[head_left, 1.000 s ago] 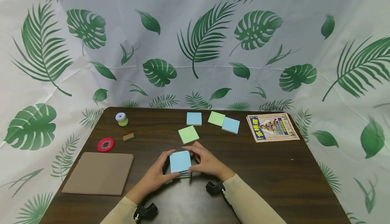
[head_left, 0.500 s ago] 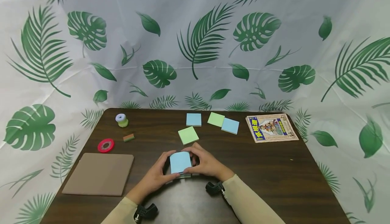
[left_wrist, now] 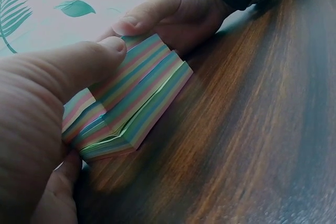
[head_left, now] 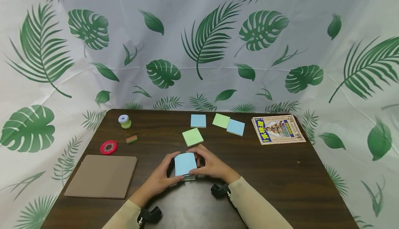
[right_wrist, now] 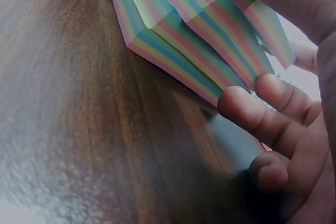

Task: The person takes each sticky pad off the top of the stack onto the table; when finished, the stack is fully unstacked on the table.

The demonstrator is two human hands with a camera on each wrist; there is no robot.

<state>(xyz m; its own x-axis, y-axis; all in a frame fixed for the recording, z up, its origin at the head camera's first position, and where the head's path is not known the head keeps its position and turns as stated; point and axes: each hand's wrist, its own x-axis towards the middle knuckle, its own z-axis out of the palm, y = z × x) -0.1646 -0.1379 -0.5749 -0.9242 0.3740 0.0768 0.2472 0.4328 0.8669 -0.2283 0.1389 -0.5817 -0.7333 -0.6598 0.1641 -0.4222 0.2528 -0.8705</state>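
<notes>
Both hands meet near the front of the dark wooden worktop (head_left: 280, 173). The left hand (head_left: 160, 178) and the right hand (head_left: 212, 165) hold a blue-topped pad of notes (head_left: 185, 165) between them, fingers (head_left: 174, 155) curled round its edges. A green pad (head_left: 192, 137) lies just beyond.

The worktop (head_left: 280, 173) looks like dark wood-grain laminate, smooth with a soft sheen. The sticky-note pad (head_left: 185, 165) is matt paper, its edges striped in pastel layers (clearest in the wrist views). Loose notes (head_left: 192, 137) are matt paper too. The booklet (head_left: 278, 129) has a printed paper cover. The backdrop (head_left: 199, 49) looks like creased, faintly glossy sheeting.
</notes>
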